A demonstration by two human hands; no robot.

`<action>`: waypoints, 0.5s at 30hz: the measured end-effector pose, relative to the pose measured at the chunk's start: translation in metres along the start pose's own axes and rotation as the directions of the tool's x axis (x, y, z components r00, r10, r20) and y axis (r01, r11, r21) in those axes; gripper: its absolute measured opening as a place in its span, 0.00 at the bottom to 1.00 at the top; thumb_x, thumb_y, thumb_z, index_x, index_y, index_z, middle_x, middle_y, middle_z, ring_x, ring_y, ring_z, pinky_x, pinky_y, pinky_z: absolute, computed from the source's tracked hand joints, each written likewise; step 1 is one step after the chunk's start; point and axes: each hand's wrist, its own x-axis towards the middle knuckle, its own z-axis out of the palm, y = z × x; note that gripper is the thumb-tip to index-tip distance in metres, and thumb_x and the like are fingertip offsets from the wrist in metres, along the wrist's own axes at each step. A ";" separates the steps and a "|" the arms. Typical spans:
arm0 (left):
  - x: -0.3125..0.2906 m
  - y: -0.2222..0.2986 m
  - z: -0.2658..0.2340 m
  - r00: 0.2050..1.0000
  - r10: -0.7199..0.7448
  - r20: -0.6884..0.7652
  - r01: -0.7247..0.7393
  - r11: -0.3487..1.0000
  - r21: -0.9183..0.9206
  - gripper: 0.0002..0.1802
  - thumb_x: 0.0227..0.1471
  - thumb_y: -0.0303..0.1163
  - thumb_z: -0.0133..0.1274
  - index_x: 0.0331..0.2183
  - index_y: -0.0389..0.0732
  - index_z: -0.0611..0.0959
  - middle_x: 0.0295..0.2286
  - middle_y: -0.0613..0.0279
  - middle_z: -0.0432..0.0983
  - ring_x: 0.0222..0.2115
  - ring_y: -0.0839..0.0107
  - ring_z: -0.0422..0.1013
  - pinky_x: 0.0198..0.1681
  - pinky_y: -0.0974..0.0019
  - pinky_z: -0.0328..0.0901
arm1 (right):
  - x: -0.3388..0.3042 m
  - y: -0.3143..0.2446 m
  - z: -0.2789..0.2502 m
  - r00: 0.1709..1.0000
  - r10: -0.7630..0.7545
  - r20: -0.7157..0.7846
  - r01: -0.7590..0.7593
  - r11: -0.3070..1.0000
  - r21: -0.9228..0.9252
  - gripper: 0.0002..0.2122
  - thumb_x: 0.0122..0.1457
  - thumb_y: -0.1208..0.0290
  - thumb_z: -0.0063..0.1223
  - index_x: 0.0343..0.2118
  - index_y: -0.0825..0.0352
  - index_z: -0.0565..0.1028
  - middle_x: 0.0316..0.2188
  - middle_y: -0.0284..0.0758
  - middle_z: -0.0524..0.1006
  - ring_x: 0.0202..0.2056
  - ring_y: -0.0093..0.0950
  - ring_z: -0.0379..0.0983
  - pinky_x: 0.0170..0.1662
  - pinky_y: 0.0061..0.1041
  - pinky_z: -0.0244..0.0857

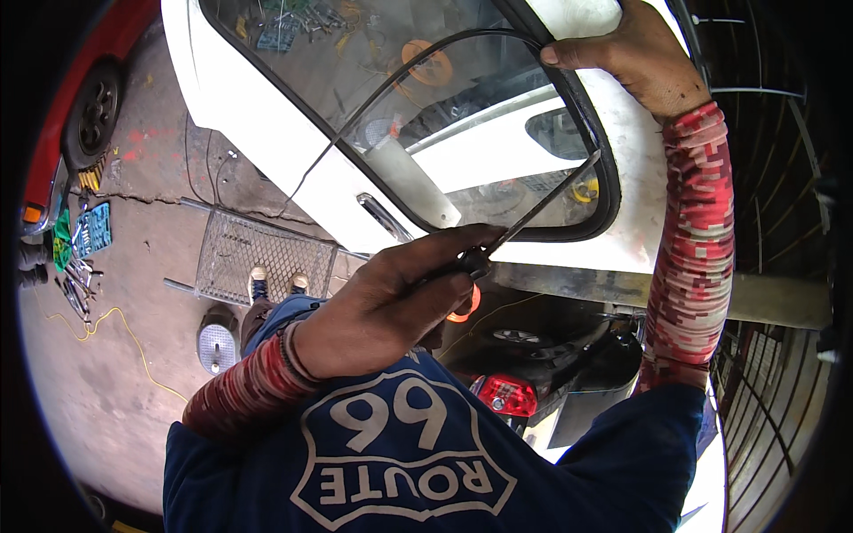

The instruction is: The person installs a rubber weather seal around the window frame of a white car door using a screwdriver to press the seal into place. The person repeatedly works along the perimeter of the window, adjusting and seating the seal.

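Part of the black rubber window seal [391, 84] already hangs loose over the white car door's [267, 124] glass, the rest seated, while the left hand [391, 306] grips a screwdriver [533, 213] at the corner and the right hand [635, 53] presses the frame.

- Below you lies a grey concrete floor [133, 373], cracked and stained, with red paint marks near the top left.
- A metal mesh platform [249, 258] rests flat on it.
- A yellow cord [115, 324] snakes across the concrete.
- To your left, loose tools and a blue socket tray [91, 229] are scattered beside a red car [89, 80].
- On your right stands a dark metal grille [764, 373].
- Daylight falls evenly across the floor.
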 end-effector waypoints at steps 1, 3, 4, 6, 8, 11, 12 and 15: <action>0.000 0.000 0.002 1.000 0.016 -0.001 -0.016 1.000 0.015 0.26 0.68 0.25 0.43 0.65 0.35 0.66 0.30 0.65 0.73 0.25 0.84 0.66 0.28 0.75 0.64 | 0.000 0.000 -0.002 0.999 0.046 0.015 -0.046 0.999 -0.009 0.29 0.40 0.69 0.75 0.45 0.80 0.77 0.38 0.45 0.82 0.42 0.33 0.77 0.54 0.28 0.66; 0.002 0.003 0.005 0.998 0.070 -0.011 -0.069 0.996 0.051 0.27 0.67 0.23 0.41 0.66 0.35 0.65 0.28 0.66 0.72 0.23 0.83 0.66 0.27 0.76 0.64 | 0.003 0.000 -0.002 1.000 0.030 0.000 -0.030 0.999 0.032 0.30 0.40 0.70 0.76 0.46 0.81 0.77 0.38 0.44 0.82 0.41 0.33 0.76 0.54 0.28 0.66; 0.003 0.004 0.007 0.994 0.103 -0.019 -0.102 0.993 0.067 0.27 0.67 0.23 0.41 0.66 0.35 0.65 0.27 0.67 0.71 0.22 0.83 0.65 0.27 0.76 0.63 | 0.003 0.000 -0.002 1.000 0.026 -0.007 -0.025 0.998 0.054 0.30 0.40 0.70 0.76 0.46 0.81 0.76 0.38 0.44 0.82 0.41 0.33 0.76 0.55 0.28 0.66; 0.009 0.006 0.010 0.988 0.151 -0.032 -0.147 0.985 0.092 0.27 0.68 0.24 0.40 0.67 0.37 0.64 0.27 0.67 0.71 0.20 0.84 0.65 0.25 0.77 0.64 | 0.004 -0.002 -0.003 0.994 0.094 0.062 -0.100 0.989 0.107 0.31 0.40 0.70 0.77 0.47 0.81 0.76 0.38 0.43 0.82 0.41 0.33 0.76 0.55 0.28 0.66; 0.013 0.009 0.014 0.984 0.174 -0.047 -0.168 0.980 0.109 0.27 0.70 0.28 0.40 0.68 0.40 0.63 0.28 0.67 0.73 0.19 0.85 0.66 0.24 0.79 0.65 | 0.002 -0.007 -0.001 0.987 0.135 0.083 -0.144 0.984 0.109 0.33 0.40 0.69 0.77 0.48 0.82 0.75 0.40 0.44 0.81 0.43 0.33 0.76 0.56 0.29 0.66; 0.010 0.013 0.023 0.989 0.128 -0.079 -0.117 0.984 0.133 0.27 0.70 0.28 0.39 0.67 0.38 0.63 0.27 0.67 0.71 0.19 0.85 0.66 0.24 0.79 0.64 | -0.006 -0.017 0.004 0.998 0.056 -0.027 -0.057 0.998 -0.018 0.37 0.40 0.68 0.78 0.51 0.83 0.72 0.45 0.48 0.79 0.48 0.36 0.74 0.58 0.30 0.64; 0.008 0.015 0.026 0.986 0.136 -0.096 -0.119 0.979 0.164 0.27 0.70 0.27 0.39 0.67 0.38 0.62 0.27 0.67 0.70 0.19 0.85 0.66 0.24 0.78 0.64 | -0.016 -0.020 0.008 0.994 -0.042 -0.098 0.032 0.994 -0.100 0.38 0.40 0.67 0.78 0.53 0.83 0.70 0.47 0.51 0.79 0.51 0.38 0.74 0.60 0.31 0.64; 0.002 0.017 0.031 0.978 0.185 -0.094 -0.164 0.968 0.192 0.28 0.67 0.21 0.40 0.67 0.36 0.64 0.25 0.67 0.70 0.22 0.83 0.63 0.27 0.76 0.62 | -0.022 -0.026 0.014 0.980 -0.064 -0.191 0.005 0.956 -0.294 0.45 0.40 0.66 0.77 0.59 0.82 0.63 0.50 0.57 0.76 0.57 0.43 0.71 0.63 0.33 0.62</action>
